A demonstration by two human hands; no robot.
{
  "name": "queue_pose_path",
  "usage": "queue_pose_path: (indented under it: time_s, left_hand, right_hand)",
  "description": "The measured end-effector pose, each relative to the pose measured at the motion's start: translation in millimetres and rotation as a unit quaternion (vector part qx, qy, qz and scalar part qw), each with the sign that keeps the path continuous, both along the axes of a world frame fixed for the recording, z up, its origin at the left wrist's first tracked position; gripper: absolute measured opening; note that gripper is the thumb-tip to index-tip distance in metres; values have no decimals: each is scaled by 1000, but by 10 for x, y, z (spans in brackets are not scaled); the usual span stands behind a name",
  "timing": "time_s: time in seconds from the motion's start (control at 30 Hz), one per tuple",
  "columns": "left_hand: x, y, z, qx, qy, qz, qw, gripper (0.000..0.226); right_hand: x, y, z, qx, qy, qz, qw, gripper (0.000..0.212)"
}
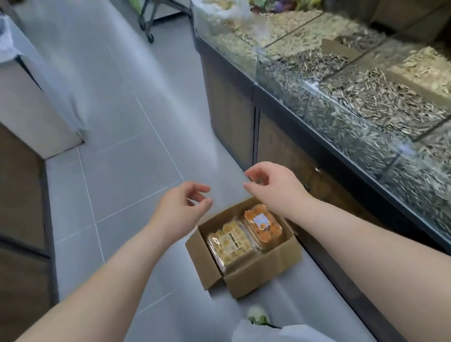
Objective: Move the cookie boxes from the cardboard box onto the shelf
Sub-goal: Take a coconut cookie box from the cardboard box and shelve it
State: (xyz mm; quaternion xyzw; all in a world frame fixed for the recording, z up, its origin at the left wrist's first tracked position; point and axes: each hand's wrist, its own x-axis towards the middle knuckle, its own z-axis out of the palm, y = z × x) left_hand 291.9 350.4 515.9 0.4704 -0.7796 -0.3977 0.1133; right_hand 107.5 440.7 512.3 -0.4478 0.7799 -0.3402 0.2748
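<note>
Both hands (178, 207) (274, 185) hover above the cardboard box (262, 270) holding two cookie boxes (232, 244) (261, 225).

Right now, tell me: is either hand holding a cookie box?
No: the left hand and right hand hover empty over the carton; the yellow box and orange box lie inside.

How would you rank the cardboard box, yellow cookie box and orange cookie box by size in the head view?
1. cardboard box
2. yellow cookie box
3. orange cookie box: looks smaller, but farther off, so unsure.

Both bare arms reach forward, left grip (183, 203) and right grip (271, 183) loosely curled, empty.
</note>
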Motion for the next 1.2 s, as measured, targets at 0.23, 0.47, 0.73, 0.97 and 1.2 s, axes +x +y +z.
queue_pose_path:
  time_s: [0.23,0.47,0.73,0.97,1.2]
  left_hand:
    - [-441,-984,-51,16,9,-34,999,19]
    - [-959,-2092,-277,24,-22,-166,986,22]
    - [-1518,-2909,-689,36,-108,-365,924,19]
    - [-1673,-2883,-1712,90,-122,-386,910,20]
    - [-1702,-2686,-3591,114,-140,-383,906,19]
  right_hand:
    - [-336,-797,-29,32,11,-22,999,30]
    - [-525,-1416,-294,57,-14,-153,987,27]
    - [-407,-1776,-722,79,-84,-367,923,27]
    - [-308,-1703,-1778,92,-138,-465,870,16]
    - [-155,-1539,-3764,87,-177,-507,839,16]
